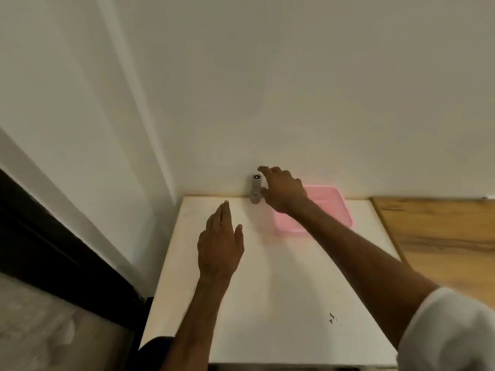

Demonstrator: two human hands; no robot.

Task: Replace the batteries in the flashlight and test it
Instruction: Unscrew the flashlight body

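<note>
One flashlight [255, 188], grey and cylindrical, stands upright at the far edge of the white counter [281, 277], against the wall [294, 89]. We see its upper end face, which carries a small round mark, turned toward the camera.

We reach for it with the right hand [284, 194], whose fingers [265, 170] are spread and curved around the flashlight's right side. The index finger arches just above the top, and the thumb lies at the lower part of the barrel. We cannot tell whether either digit touches the metal; the grasp is wide and not closed on the flashlight.

Our left hand [219, 242] is flat and open, palm down, fingers together and pointing toward the wall, thumb held slightly apart. It holds nothing and lies nearer the camera, to the left of the flashlight and apart from it. We cannot tell whether it rests on the counter or hangs just above.

A pink perforated tray [334, 207] sits on the counter just right of the flashlight, partly hidden by the right wrist. A white sleeve [450, 333] covers the right upper arm. To the right of the counter lies a wood-grain surface [442, 236]. A few dark specks [332, 318] mark the counter's near part.
</note>
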